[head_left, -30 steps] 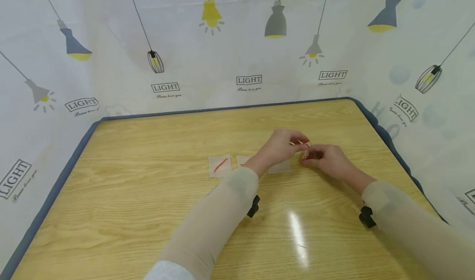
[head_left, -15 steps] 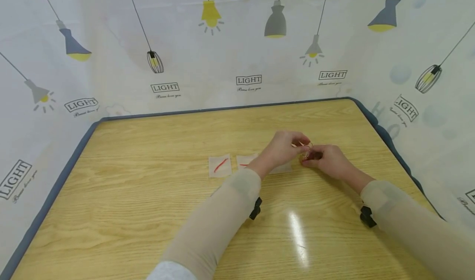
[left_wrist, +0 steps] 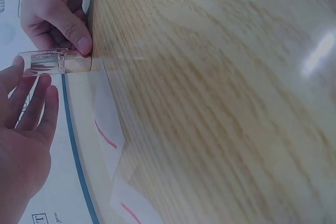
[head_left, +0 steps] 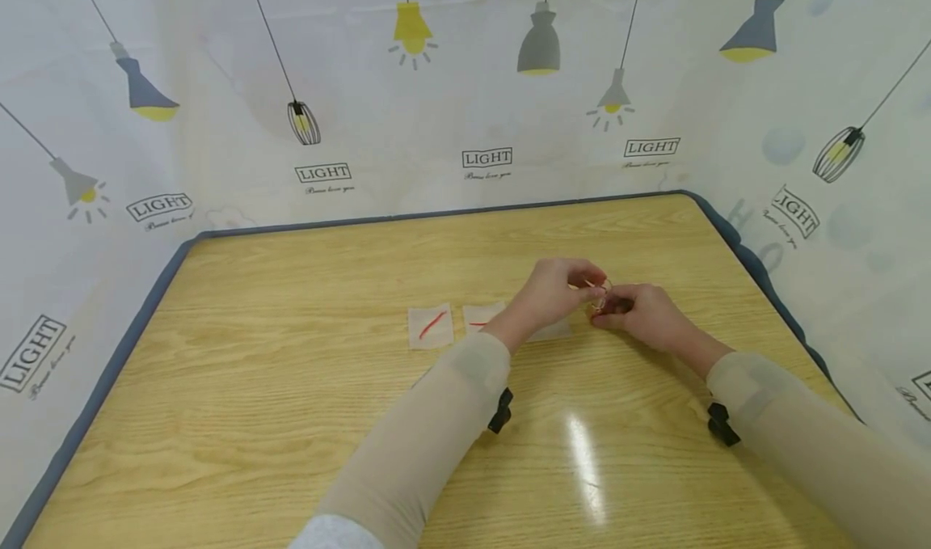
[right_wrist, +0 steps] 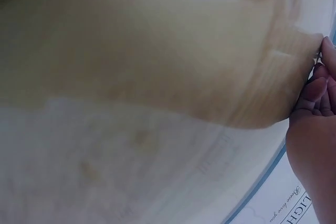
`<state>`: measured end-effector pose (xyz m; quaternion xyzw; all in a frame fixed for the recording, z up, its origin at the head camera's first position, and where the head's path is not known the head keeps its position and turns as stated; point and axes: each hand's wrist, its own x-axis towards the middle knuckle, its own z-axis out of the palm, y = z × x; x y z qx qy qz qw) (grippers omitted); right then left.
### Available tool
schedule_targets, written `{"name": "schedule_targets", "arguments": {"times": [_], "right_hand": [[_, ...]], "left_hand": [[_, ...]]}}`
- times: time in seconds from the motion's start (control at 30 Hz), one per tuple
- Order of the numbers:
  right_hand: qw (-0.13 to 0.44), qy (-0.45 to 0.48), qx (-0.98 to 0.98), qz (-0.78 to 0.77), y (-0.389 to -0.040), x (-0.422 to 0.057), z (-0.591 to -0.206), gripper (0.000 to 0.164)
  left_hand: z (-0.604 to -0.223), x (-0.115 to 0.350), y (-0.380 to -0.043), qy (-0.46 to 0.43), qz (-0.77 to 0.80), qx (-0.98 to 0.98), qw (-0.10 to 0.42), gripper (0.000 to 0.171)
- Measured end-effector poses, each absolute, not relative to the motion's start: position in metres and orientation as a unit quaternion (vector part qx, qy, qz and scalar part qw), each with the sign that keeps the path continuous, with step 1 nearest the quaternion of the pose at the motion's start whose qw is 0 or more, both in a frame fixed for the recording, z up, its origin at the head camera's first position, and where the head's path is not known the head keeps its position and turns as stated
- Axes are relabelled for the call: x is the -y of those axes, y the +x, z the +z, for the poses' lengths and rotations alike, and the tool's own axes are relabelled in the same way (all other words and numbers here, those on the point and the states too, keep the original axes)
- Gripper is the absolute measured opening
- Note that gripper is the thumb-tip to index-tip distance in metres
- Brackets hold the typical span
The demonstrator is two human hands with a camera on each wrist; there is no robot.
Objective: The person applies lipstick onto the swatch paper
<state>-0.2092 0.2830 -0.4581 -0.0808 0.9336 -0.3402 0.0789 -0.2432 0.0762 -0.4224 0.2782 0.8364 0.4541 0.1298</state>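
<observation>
A small clear bottle (left_wrist: 48, 63) with printed lettering and a pale base is upright between my hands, at the right of the table in the head view. My left hand (head_left: 553, 290) pinches its upper end with thumb and fingertips. Lower down, my right hand (head_left: 649, 314) grips the base, its thumb lying along the side in the left wrist view. In the right wrist view, my right hand (right_wrist: 315, 98) is at the far right edge and the bottle is barely visible. A pale paper square (head_left: 553, 330) lies just left of the bottle, partly hidden behind my left hand.
Two more paper squares lie in the same row on the wooden table (head_left: 254, 387): one (head_left: 431, 327) with a slanted red line, another (head_left: 480, 315) with a red line, partly covered by my left wrist. A lamp-printed cloth (head_left: 393, 128) stands behind the table's dark blue edge.
My left hand has shifted very slightly toward the near side and right, staying at the bottle's top. My right hand holds still, and the paper squares have not moved.
</observation>
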Motion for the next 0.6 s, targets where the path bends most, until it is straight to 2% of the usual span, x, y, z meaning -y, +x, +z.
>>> {"name": "schedule_targets", "arguments": {"times": [0.37,0.6], "right_hand": [[0.077,-0.081,-0.932,-0.346,-0.2104,-0.2840,-0.4605,0.015],[0.083,-0.074,-0.930,-0.350,-0.2092,-0.2849,-0.4602,0.019]], "left_hand": [[-0.4246,-0.0759,-0.2414,0.263,0.469,-0.833,0.129,0.025],[-0.4250,-0.0766,-0.2394,0.261,0.486,-0.823,0.135,0.035]]}}
